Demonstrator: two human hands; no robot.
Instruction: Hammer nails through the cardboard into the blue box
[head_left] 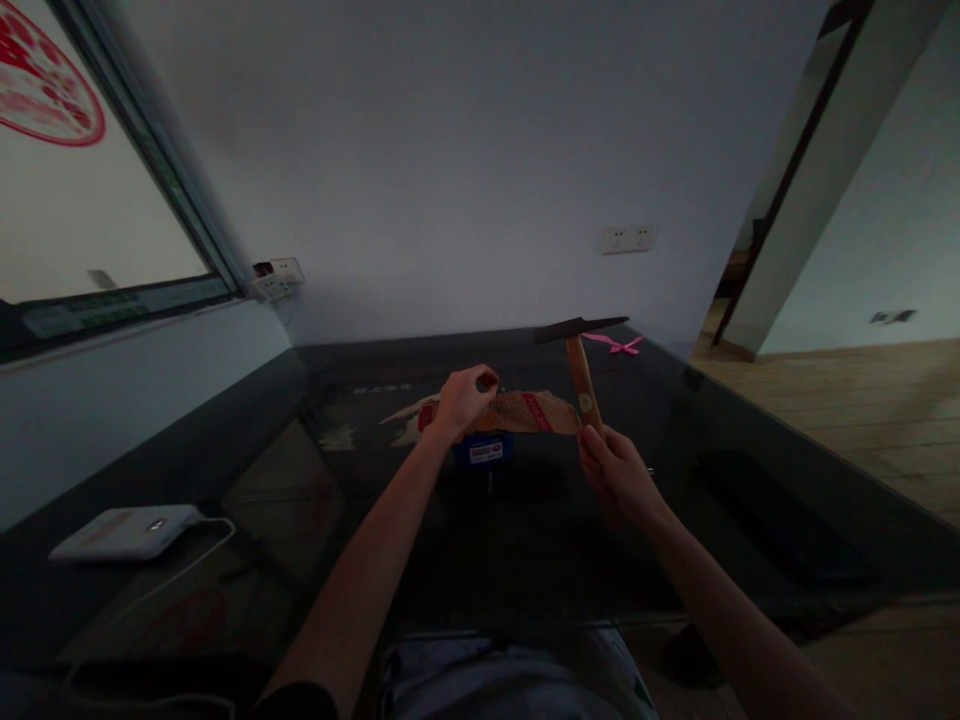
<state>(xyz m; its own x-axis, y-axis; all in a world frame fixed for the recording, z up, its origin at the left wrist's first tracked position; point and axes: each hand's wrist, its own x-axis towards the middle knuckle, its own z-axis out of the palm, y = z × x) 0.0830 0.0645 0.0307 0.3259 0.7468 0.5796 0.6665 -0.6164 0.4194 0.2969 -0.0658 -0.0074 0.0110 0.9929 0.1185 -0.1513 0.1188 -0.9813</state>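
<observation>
My right hand (619,470) is closed around the wooden handle of a hammer (581,375), held upright with its dark metal head at the top. My left hand (463,398) is closed in a pinch over a brown woven strip with red markings (525,412) that lies across a small blue box (484,450) on the dark table (525,540). What the left fingers pinch is too small to name. The hammer stands just right of the strip's end.
A white power bank (127,530) with a white cable lies at the left of the table. A pink ribbon (619,345) rests at the far right corner. Wall sockets (628,239) sit on the grey wall. A wooden floor (840,410) lies to the right.
</observation>
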